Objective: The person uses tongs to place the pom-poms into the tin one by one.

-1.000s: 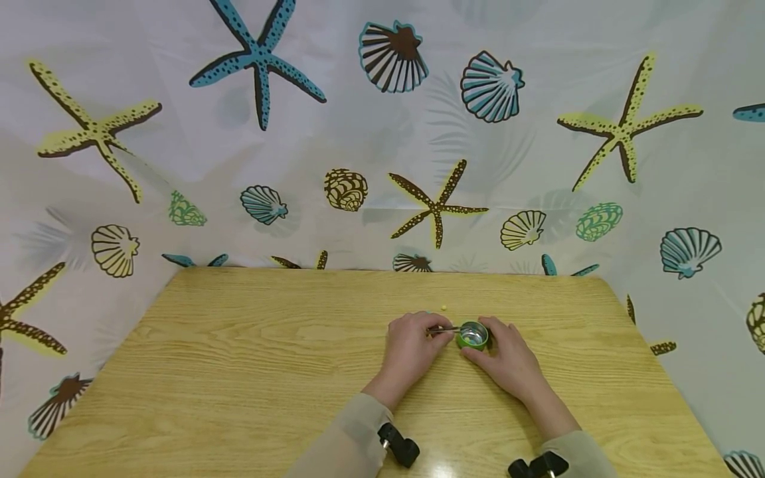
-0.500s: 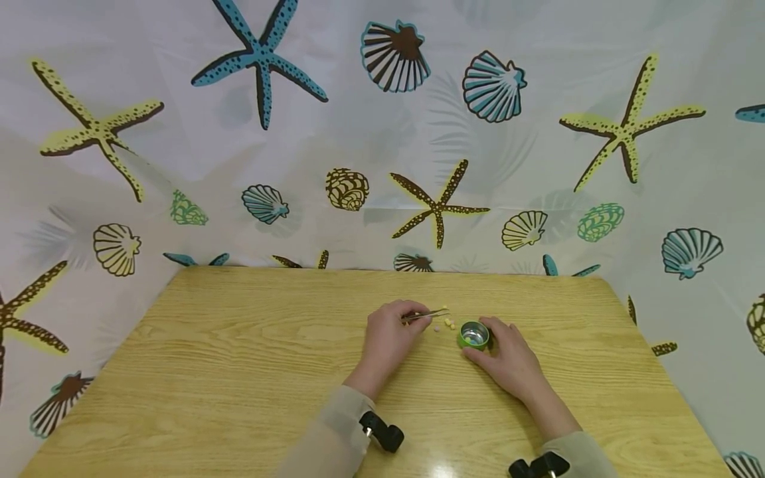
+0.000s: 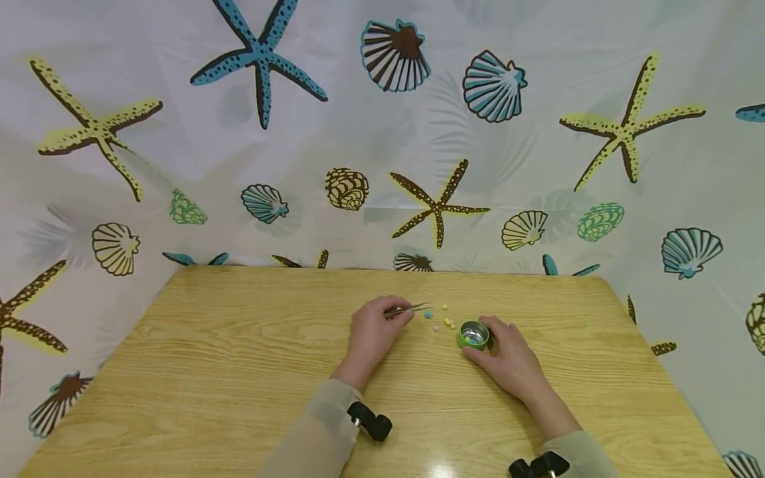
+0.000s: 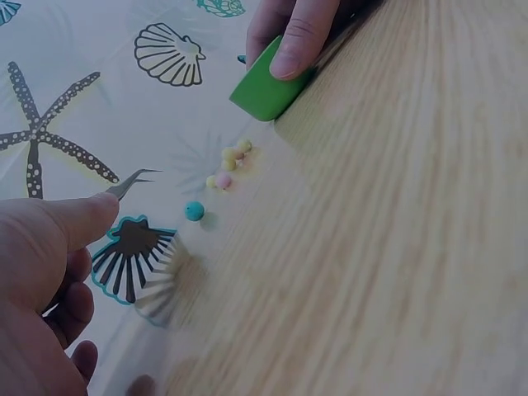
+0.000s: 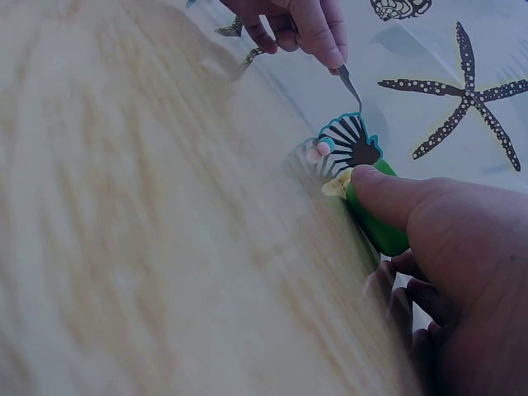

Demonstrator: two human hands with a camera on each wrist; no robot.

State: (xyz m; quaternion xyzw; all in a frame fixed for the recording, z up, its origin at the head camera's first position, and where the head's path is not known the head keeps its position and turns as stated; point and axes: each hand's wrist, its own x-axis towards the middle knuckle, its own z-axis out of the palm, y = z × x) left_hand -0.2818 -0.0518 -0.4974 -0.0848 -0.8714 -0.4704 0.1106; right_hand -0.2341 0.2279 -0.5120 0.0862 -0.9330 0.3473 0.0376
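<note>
Two hands (image 3: 370, 337) (image 3: 509, 357) grip one thing each: left tweezers (image 4: 125, 185), right cup (image 4: 264, 91), one blue bead (image 3: 427, 315) between.

1. From my post, I see the table (image 3: 239, 345) with the cloth (image 3: 370, 133) behind and on both sides.
2. Right of centre, the cup (image 4: 266, 92) stands on the table, small beads (image 3: 470, 339) inside.
3. The right hand (image 3: 508, 355) wraps the cup's right side.
4. Loose beads (image 3: 447, 322) lie left of the cup.
5. Left of those, I find the left hand (image 3: 372, 333), holding tweezers (image 4: 126, 185).
</note>
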